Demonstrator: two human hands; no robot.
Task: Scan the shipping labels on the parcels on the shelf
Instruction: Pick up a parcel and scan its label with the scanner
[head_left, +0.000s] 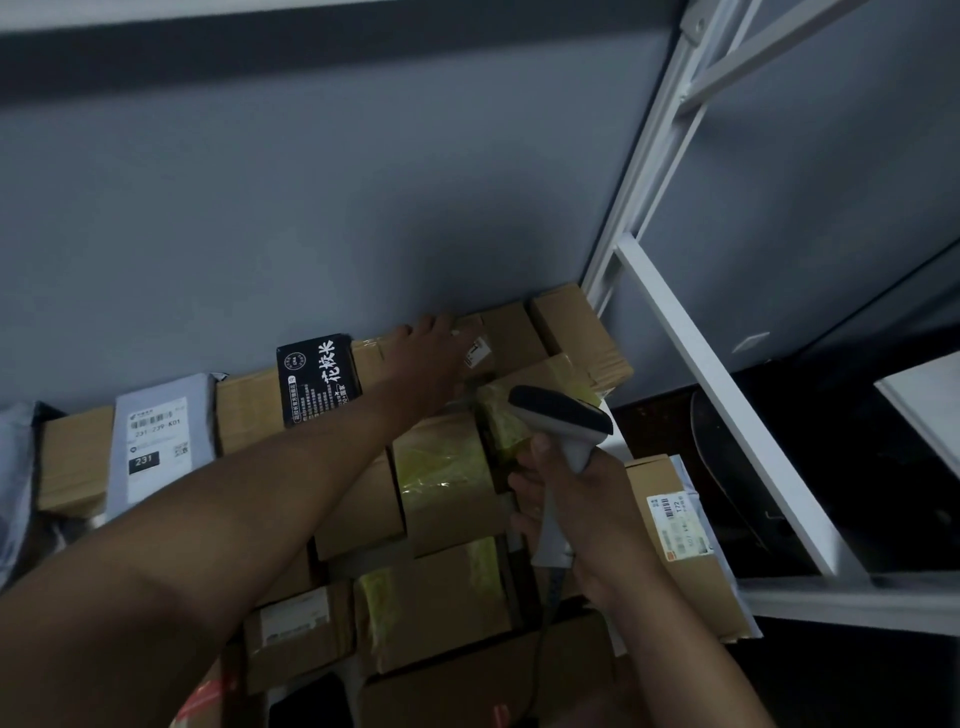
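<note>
Cardboard parcels (447, 483) packed tight on the shelf, several w/ yellow-green tape, stacked from near edge back to the grey wall (311, 208). Far row: small brown box (506, 338) w/ a small white label (478, 354) on its near face. Left hand (428, 353) reaches across the stack to that box, fingers laid over its top edge at the wall; can't tell if they curl behind it. Just left of the hand, black box w/ white characters (318, 376). Further left, grey mailer bag w/ barcode label marked 231 (158, 441), leaning btwn brown boxes.

Right hand (566, 499) near centre-right, fingers clenched round the handle of a grey handheld barcode scanner (563, 421), dark head aimed toward the far boxes; cable hangs down below the hand. Right of that hand, a box w/ a white shipping label (675, 525), lying at the shelf end. White metal rack frame (727, 395) runs diagonally at right.
</note>
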